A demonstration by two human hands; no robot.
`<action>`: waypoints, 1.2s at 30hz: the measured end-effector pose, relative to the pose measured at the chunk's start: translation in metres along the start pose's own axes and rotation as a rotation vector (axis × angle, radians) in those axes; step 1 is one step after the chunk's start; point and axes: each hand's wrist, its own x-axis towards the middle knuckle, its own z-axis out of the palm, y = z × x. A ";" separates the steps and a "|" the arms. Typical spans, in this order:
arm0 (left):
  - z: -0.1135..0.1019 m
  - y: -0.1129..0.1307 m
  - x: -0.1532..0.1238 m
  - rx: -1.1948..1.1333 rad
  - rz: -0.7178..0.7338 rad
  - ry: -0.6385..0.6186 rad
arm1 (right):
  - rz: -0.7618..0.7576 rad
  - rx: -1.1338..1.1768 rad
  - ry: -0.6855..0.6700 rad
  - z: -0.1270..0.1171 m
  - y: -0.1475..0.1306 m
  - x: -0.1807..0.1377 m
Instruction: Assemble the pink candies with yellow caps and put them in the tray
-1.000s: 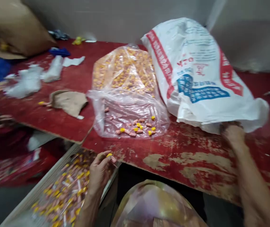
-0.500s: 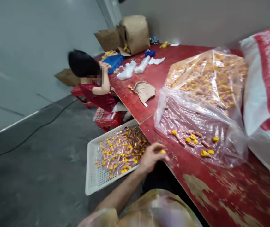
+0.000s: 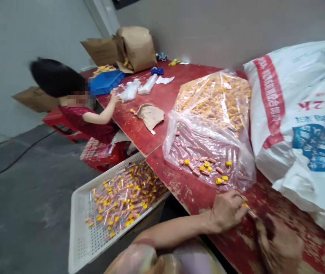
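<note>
My left hand (image 3: 227,210) rests on the worn red table (image 3: 179,186) near its front edge, fingers pinched on a small yellow-capped piece (image 3: 245,205). My right hand (image 3: 280,243) is close to the right of it, blurred, its fingers curled toward the same piece. Just beyond lies a clear plastic bag (image 3: 210,125) with several pink and yellow pieces. A white perforated tray (image 3: 81,228) filled with similar wrapped pieces sits below the table's left edge.
A large white woven sack (image 3: 302,125) lies on the table at right. Another person in red (image 3: 82,114) sits at the table's left end, beside a blue bin (image 3: 105,80), cardboard boxes (image 3: 128,47), small plastic bags and a brown scrap (image 3: 151,114).
The view swung left and back partly right. My left hand moved from the tray's edge onto the table with the yellow piece. My right hand left the sack and came beside it.
</note>
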 end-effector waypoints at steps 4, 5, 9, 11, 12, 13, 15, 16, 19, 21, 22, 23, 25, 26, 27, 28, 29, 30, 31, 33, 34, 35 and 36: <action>-0.057 -0.030 0.050 0.112 -0.106 0.249 | -0.143 -0.151 0.020 0.009 -0.003 -0.010; -0.070 -0.041 0.069 0.167 -0.151 0.292 | -0.139 -0.159 0.017 0.010 -0.003 -0.009; -0.103 -0.080 0.142 0.308 -0.260 0.313 | -0.151 -0.148 0.064 0.010 -0.004 -0.005; -0.109 -0.090 0.166 0.306 -0.266 0.297 | -0.131 -0.127 0.089 0.009 -0.003 -0.005; -0.110 -0.092 0.174 0.296 -0.265 0.291 | -0.110 -0.105 0.092 0.009 -0.002 -0.005; -0.110 -0.094 0.179 0.287 -0.265 0.284 | -0.083 -0.078 0.092 0.009 -0.002 -0.005; -0.110 -0.095 0.183 0.268 -0.265 0.261 | -0.022 -0.019 0.086 0.008 -0.002 -0.004; -0.110 -0.095 0.181 0.260 -0.267 0.242 | 0.009 0.007 0.087 0.007 -0.002 -0.004; -0.110 -0.093 0.166 0.239 -0.268 0.175 | 0.100 0.085 0.095 0.004 -0.004 -0.002; -0.108 -0.086 0.146 0.220 -0.224 0.174 | 0.145 0.140 0.089 0.003 -0.003 0.000; -0.107 -0.080 0.133 0.195 -0.182 0.187 | 0.156 0.162 0.084 0.001 -0.003 0.002; -0.104 -0.071 0.118 0.145 -0.139 0.184 | 0.156 0.179 0.079 0.000 -0.003 0.003; -0.094 -0.048 0.085 -0.023 -0.067 0.084 | 0.131 0.207 0.052 -0.005 -0.004 0.006; -0.085 -0.036 0.068 -0.132 -0.048 0.002 | 0.106 0.221 0.026 -0.008 -0.006 0.008; -0.076 -0.023 0.054 -0.244 -0.047 -0.076 | 0.072 0.234 -0.010 -0.012 -0.008 0.010; -0.065 -0.012 0.042 -0.351 -0.063 -0.140 | 0.034 0.239 -0.050 -0.015 -0.011 0.012; -0.055 -0.003 0.033 -0.441 -0.090 -0.185 | -0.008 0.239 -0.082 -0.019 -0.013 0.014; -0.045 0.005 0.027 -0.510 -0.120 -0.215 | -0.048 0.236 -0.106 -0.023 -0.015 0.017; -0.038 0.010 0.023 -0.556 -0.144 -0.234 | -0.082 0.234 -0.122 -0.026 -0.017 0.019; -0.027 0.015 0.018 -0.586 -0.150 -0.243 | -0.119 0.249 -0.130 -0.031 -0.019 0.021; -0.024 0.017 0.017 -0.586 -0.133 -0.237 | -0.119 0.273 -0.133 -0.032 -0.020 0.022; -0.022 0.017 0.014 -0.582 -0.106 -0.231 | -0.110 0.305 -0.143 -0.032 -0.021 0.022; -0.020 0.018 0.011 -0.572 -0.076 -0.221 | -0.093 0.341 -0.153 -0.032 -0.022 0.022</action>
